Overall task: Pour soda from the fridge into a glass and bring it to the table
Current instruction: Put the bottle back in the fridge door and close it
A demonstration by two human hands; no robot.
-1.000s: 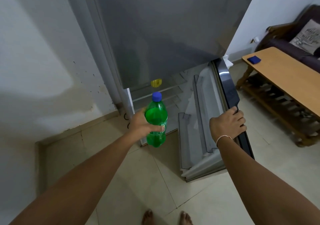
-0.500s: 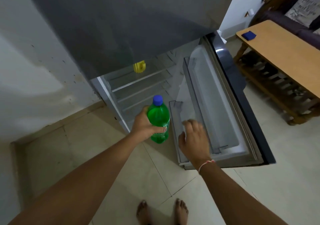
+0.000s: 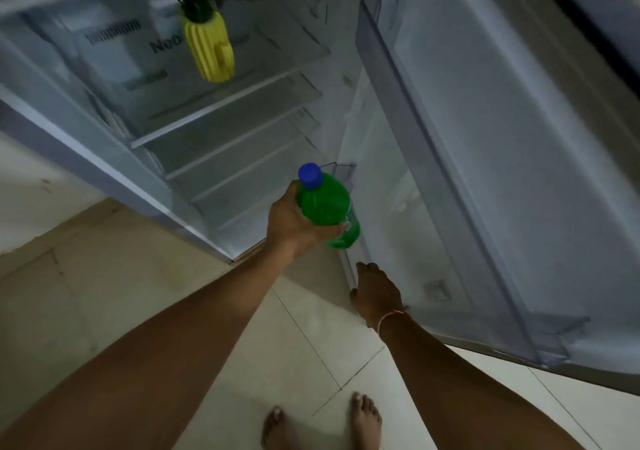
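Soda bottle (image 3: 323, 207) gripped by left hand (image 3: 294, 224) fingers, right hand (image 3: 375, 294) fingers loosely spread on fridge door (image 3: 485, 172) edge

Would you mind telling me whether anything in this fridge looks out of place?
Yes: a yellow ribbed vase holding dark foliage stands on the upper shelf, an odd thing to chill. The other shelves look bare. The green soda bottle in the left hand is capped, with nothing spilled.

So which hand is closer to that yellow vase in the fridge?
Left. The left hand, gripping the green soda bottle, is below the yellow vase; the right hand sits lower still, at the door's bottom edge.
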